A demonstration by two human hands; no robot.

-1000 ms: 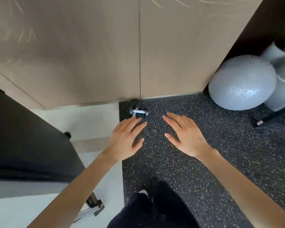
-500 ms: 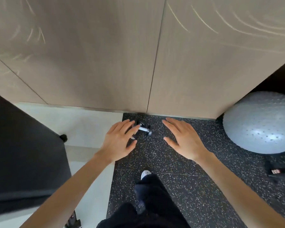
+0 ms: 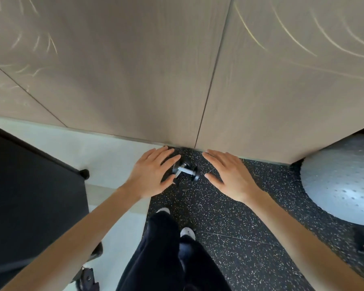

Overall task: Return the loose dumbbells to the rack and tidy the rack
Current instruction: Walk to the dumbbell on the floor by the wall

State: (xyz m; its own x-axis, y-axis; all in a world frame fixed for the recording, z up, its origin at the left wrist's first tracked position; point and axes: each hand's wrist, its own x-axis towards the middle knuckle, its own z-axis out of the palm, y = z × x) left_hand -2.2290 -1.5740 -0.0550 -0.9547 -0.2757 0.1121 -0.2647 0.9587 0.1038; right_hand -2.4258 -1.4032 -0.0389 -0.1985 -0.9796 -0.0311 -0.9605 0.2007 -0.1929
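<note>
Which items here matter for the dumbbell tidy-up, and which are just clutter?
Job:
- dumbbell on the speckled floor by the wall
- left hand, open
- right hand, open

Lying about:
- grey exercise ball
- black furniture on the left

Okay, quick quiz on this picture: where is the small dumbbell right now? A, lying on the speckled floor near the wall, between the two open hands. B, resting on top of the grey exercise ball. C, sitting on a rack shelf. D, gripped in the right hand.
A: the dumbbell lies on the speckled floor by the wall panels, between the open left hand and open right hand, neither gripping it.
</note>
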